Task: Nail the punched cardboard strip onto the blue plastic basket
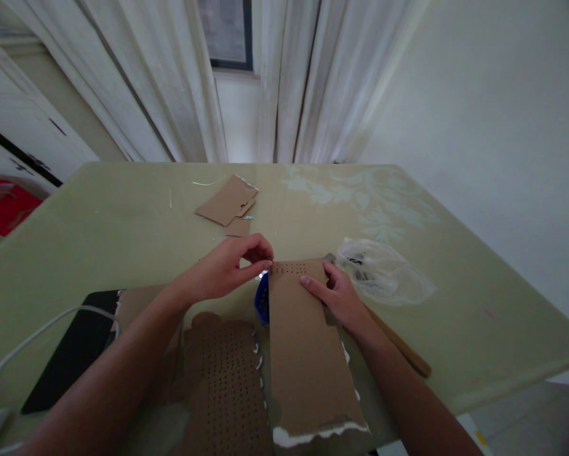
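Note:
A long strip of brown cardboard (296, 354) lies in front of me, with rows of small holes along its far end and torn white paper at its near end. My right hand (336, 291) grips the strip's right edge, thumb on top and fingers beneath. At the strip's far left corner, my left hand (239, 266) is closed in a pinch; a tiny dark thing shows at the fingertips, too small to name. Partly hidden under the strip is a blue container (262, 303). A second cardboard piece (225, 373), covered in rows of holes, lies to the left.
A wooden-handled tool (403, 348), perhaps a hammer, lies beneath my right forearm. Beside it rests a clear plastic bag (384, 272) with small dark items. Cardboard scraps (227, 199) lie farther back. On the left are a black flat object (73, 348) and a white cable (42, 329).

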The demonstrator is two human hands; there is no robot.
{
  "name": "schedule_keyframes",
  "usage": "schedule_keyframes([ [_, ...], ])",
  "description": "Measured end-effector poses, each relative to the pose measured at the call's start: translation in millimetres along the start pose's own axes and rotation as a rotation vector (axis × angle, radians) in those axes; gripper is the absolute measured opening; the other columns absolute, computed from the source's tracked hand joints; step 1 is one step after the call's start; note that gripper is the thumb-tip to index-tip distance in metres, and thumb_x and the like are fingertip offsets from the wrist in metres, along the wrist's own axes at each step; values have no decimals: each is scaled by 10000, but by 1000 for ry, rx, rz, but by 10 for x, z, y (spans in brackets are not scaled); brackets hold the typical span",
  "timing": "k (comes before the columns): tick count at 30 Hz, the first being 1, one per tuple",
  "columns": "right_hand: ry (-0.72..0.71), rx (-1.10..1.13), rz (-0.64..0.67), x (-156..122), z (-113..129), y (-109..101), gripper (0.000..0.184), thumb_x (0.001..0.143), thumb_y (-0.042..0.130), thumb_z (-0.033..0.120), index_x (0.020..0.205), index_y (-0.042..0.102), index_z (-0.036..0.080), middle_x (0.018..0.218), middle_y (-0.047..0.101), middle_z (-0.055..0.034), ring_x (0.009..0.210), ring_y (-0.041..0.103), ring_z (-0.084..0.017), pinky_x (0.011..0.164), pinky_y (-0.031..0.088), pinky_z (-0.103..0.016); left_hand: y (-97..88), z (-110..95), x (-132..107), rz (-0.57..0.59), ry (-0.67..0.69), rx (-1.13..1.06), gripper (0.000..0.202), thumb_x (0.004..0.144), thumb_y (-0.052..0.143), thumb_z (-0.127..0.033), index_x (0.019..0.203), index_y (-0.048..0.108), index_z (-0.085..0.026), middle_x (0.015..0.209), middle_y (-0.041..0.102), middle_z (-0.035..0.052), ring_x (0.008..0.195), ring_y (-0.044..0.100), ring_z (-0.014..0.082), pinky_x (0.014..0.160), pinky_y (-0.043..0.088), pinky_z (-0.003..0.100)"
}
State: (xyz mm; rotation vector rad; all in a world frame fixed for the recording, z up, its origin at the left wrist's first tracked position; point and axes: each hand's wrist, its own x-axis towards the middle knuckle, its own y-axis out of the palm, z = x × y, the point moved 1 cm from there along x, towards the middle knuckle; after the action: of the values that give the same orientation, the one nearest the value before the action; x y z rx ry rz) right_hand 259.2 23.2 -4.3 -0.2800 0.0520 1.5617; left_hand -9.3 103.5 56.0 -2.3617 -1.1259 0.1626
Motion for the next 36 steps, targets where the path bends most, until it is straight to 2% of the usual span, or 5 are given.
schedule_keyframes([
  [30,-2,-19,-6,-9,11,-5,519,829,869,648,1083,758,208,983,802,-84,839,741,-260,654,593,-331,16,-35,-2,5,-1,7,236,1041,693,-444,1039,718,-209,963,796,41,875,760,189,754,602,305],
  [36,-13,-19,-5,-14,50,-2,499,832,868,625,1095,763,214,976,807,-75,829,748,-254,666,591,-328,12,-17,3,14,-7,2,229,1044,695,-436,1051,718,-209,984,804,41,903,768,191,792,610,313],
])
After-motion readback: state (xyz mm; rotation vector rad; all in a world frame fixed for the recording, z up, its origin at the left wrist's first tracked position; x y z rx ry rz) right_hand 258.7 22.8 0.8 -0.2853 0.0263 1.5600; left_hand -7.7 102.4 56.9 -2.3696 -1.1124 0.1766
